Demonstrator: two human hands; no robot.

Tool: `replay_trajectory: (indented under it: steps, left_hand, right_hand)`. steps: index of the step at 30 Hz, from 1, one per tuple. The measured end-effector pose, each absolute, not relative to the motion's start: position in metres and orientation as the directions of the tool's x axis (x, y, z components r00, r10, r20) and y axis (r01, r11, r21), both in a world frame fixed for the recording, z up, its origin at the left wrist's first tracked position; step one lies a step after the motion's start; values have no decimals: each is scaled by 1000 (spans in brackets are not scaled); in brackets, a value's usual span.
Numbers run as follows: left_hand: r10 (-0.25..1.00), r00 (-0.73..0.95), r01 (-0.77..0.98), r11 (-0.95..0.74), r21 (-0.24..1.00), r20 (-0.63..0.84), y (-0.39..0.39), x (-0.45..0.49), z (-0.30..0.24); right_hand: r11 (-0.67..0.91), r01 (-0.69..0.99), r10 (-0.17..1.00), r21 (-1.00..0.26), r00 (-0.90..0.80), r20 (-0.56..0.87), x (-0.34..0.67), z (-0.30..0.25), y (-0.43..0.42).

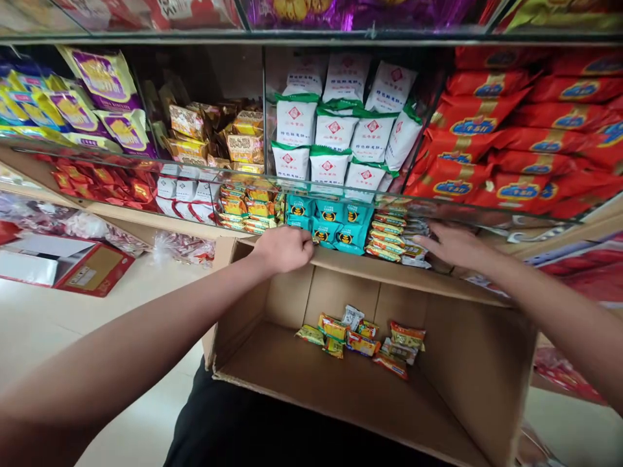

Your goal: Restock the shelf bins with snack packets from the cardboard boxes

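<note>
My left hand (285,249) is closed in a fist at the far rim of an open cardboard box (474,363). What its fingers hold, if anything, is hidden. Just beyond it, teal snack packets (327,220) stand in neat rows on the lower shelf. My right hand (455,246) reaches over the box's far right side with fingers apart, beside a stack of silver packets (415,241). Next to those lie orange-and-yellow packets (387,237). Several small wrapped snacks (363,342) lie loose on the bottom of the box.
Above, glass-divided shelves hold white-and-green packets (335,133), red packets (464,146), brown-gold packets (246,139) and purple-yellow packets (104,78). A glass strip (195,170) fronts the lower row. On the floor at left stands an open red carton (97,272).
</note>
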State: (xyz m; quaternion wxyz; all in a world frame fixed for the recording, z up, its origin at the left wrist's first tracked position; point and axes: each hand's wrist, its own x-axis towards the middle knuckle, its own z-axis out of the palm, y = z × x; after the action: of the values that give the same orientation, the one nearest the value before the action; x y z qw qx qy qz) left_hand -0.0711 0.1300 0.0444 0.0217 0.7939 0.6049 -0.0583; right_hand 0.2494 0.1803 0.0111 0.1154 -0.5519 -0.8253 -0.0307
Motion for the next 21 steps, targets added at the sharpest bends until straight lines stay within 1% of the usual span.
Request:
replay_trajectory:
  steps: [1,2,3,4,5,6,8,9,11,12,13,15,17,21]
  left_hand:
    - [959,260,964,-265,-36,-110,130,-71,44]
    - [960,260,964,-264,-35,-102,130,-71,43]
    - [960,263,963,-267,-33,-94,130,-72,43]
    - [960,267,962,-271,-31,-87,130,-72,42]
    - [959,271,961,-275,-29,-83,130,-72,42]
    - [958,275,960,-278,-26,-81,129,-72,41]
    - [959,272,961,-274,-22,-78,128,-72,41]
    - [961,267,963,-269,-18,-77,127,-72,41]
    - [963,258,966,-260,-13,-72,126,-73,40]
    - [964,255,966,-257,-12,-70,125,-73,40]
    - [965,252,967,-254,-12,-67,125,-73,40]
    - [966,252,967,-253,-14,-62,124,-73,41]
    - [965,254,967,-255,-12,-58,123,-73,42]
    - [967,247,969,-248,-1,-67,121,-73,44]
  right_hand:
    - [425,903,890,-61,-404,209,250,17,158]
    - [469,882,865,-51,-446,231,249,22,133]
    - [539,838,821,-78,-504,267,245,25,106]
    - [592,800,788,-97,-551,274,238,23,81]
    - [621,778,762,-93,-572,303,229,17,59]
    - [603,793,765,-85,-545,343,218,6,41]
    - [521,845,823,-121,-459,335,195,-29,21]
    - [492,856,857,-159,-443,263,183,-50,19]
    - [431,861,899,-271,-435,49,161,-91,24]
    - [369,874,913,-317,-404,-50,152,-108,30]
    - [328,888,922,-323,-375,-93,144,-123,35]
    - [247,917,944,-315,-301,-138,134,-144,43]
    - [194,933,956,-302,-249,-156,131,-153,45]
    - [161,931,951,-328,-235,-201,136,-152,44]
